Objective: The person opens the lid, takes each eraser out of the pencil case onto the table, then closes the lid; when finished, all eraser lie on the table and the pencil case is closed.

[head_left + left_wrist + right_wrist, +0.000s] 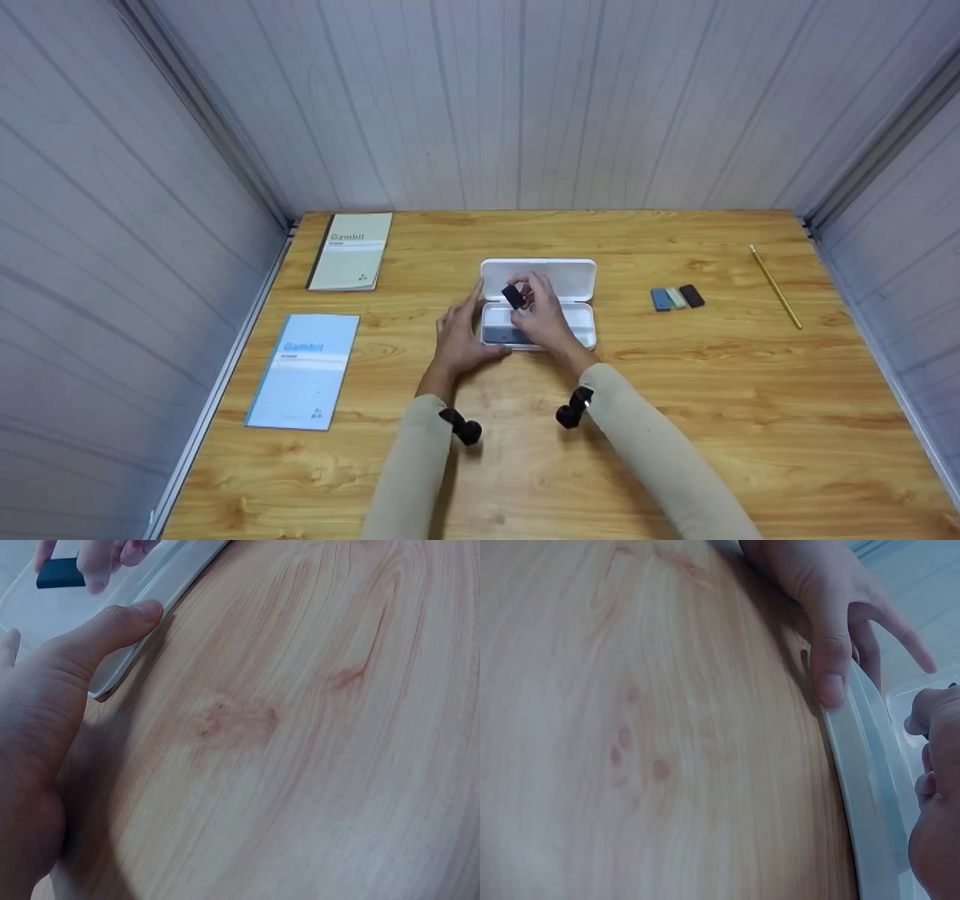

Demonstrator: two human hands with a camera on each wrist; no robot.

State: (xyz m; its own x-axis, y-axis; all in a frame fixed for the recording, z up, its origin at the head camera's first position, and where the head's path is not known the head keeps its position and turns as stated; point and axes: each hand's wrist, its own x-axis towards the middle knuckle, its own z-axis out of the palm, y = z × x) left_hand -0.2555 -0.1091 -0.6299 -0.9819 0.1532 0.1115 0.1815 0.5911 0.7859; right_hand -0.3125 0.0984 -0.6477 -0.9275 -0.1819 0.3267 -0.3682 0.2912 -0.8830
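A white pencil case (582,315) lies with its lid (574,276) raised at the back. My left hand (459,341) holds its left end, thumb along the front rim and index finger stretched up beside the lid. In the left wrist view that thumb (124,622) presses on the rim. Above the case, my right hand (544,319) pinches a small black eraser (513,296) between thumb and fingers. The left wrist view shows the same eraser (60,573) tilted over the tray. A dark grey band runs along the tray's front side.
To the right lie a blue eraser (660,299), a pale green eraser (676,298) and another black eraser (692,295). Farther right is a yellow pencil (775,286). A cream notebook (349,251) and a light blue notebook (303,371) lie on the left. Panel walls border the table.
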